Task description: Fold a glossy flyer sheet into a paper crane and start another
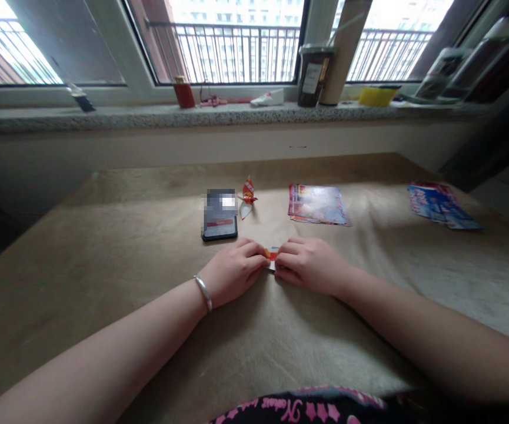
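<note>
Between my two hands, low on the table, is a small folded piece of printed paper (272, 257), red, orange and white. The fingers of my left hand (239, 263) are closed on its left side; a silver bangle circles that wrist. On its right side, my right hand (310, 265) pinches the paper with fingers bent and thumb beneath. Much of the paper is hidden under the fingers. Just beyond my left hand lies a phone (219, 217), and beside it an origami crane (248, 197) folded from red and white printed paper.
A stack of colourful printed sheets (319, 204) lies beyond my right hand, with blue and red leaflets (443, 206) farther right. The stone windowsill (245, 116) at the back carries a red container (184, 94), a dark lidded cup (313, 76) and a yellow object (376, 96).
</note>
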`<state>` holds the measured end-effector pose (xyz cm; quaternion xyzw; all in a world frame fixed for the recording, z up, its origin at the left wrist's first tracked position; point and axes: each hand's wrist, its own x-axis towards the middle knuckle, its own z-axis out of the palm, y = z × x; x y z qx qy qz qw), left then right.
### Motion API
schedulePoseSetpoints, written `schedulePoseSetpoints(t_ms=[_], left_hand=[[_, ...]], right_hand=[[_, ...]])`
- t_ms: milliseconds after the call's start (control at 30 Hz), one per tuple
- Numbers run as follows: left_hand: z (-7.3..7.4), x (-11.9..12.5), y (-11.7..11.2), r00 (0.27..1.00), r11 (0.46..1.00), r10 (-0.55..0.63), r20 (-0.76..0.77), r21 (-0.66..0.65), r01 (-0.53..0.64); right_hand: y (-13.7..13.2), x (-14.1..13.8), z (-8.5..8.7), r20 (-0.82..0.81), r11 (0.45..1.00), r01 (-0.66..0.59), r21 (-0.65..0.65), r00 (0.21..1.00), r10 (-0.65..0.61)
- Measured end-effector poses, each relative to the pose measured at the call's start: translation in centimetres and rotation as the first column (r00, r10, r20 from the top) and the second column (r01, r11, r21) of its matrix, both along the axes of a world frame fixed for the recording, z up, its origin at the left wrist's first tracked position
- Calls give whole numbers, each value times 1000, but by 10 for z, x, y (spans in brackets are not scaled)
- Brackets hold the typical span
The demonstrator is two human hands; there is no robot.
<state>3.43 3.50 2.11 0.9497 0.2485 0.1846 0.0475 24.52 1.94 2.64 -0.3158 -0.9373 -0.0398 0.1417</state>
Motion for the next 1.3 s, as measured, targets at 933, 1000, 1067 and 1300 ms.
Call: schedulePoseSetpoints(t_ms=[933,1000,1067,1300], left_hand=[[9,0,-7,973,981,55,-224,194,-10],[9,-1,-7,969,978,46,-244,210,6],[9,-2,-7,968,975,36,-249,220,20],[7,-2,-6,978,970,37,-205,243,14]], right_hand=[[6,-2,-6,-175,887,148,-437,954,-246],[7,-1,-6,-166,876,175,-451,947,-274],[8,-2,-6,-156,859,205,-469,938,-309],[10,-3,-10,-124,861,241,-448,937,-327]])
